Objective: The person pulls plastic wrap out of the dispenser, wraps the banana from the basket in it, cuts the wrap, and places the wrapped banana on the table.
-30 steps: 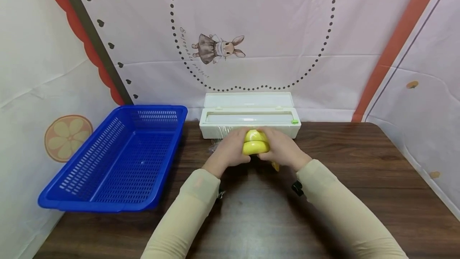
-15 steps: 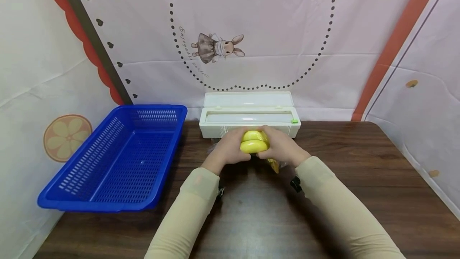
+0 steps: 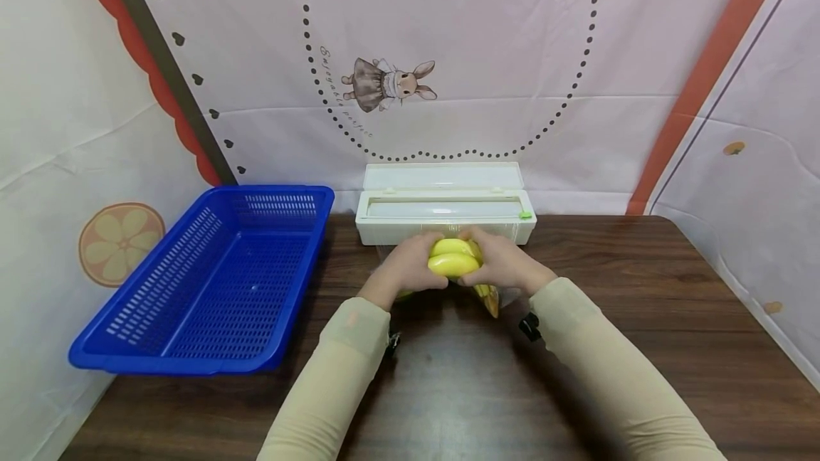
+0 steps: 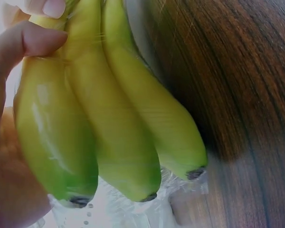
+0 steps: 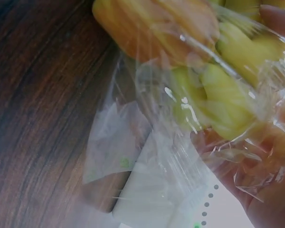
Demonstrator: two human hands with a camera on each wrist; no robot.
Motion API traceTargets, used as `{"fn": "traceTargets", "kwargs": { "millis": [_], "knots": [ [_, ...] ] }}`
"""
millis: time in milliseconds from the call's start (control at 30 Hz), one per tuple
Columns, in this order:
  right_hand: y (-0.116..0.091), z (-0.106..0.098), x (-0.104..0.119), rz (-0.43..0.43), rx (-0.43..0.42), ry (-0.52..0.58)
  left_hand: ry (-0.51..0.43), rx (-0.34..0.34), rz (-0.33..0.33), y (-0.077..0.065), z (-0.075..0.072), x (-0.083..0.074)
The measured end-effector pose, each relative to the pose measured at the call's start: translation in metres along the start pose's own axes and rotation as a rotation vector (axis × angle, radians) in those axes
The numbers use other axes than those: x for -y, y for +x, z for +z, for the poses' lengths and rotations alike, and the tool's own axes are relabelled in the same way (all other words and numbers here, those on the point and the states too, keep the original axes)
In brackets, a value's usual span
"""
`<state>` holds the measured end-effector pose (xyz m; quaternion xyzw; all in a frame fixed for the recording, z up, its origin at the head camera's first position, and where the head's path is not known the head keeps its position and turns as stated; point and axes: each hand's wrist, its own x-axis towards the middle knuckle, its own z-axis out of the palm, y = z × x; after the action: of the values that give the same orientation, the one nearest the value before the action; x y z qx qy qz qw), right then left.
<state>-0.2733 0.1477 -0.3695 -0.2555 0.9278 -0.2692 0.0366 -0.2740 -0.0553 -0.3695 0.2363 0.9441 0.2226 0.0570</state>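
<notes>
The worktop (image 3: 455,390) carries a blue basket (image 3: 173,365) at left. Far centre, a white box (image 3: 443,178) has its lid raised. The bananas (image 3: 453,265) are just near of it, with clear film (image 5: 118,135) over them. The left hand (image 3: 413,262) and right hand (image 3: 502,262) clamp the bananas from either side, partly hiding them. A green slider (image 3: 525,215) sits at the box's right end.

Count: two hands (image 3: 410,263) (image 3: 502,260); one banana bunch (image 3: 453,264), three bananas (image 4: 107,104) visible in the left wrist view; one blue basket (image 3: 237,297); one white film dispenser (image 3: 442,221); one surface (image 3: 461,390).
</notes>
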Motion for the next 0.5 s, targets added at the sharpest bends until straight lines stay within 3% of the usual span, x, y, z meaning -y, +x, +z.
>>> {"fn": "traceTargets", "kwargs": {
  "millis": [500],
  "knots": [
    [-0.0071, 0.0012, -0.0026, 0.041, 0.096, 0.083, -0.006, 0.117, -0.068, -0.0070, -0.0026, -0.0067]
  ]
}}
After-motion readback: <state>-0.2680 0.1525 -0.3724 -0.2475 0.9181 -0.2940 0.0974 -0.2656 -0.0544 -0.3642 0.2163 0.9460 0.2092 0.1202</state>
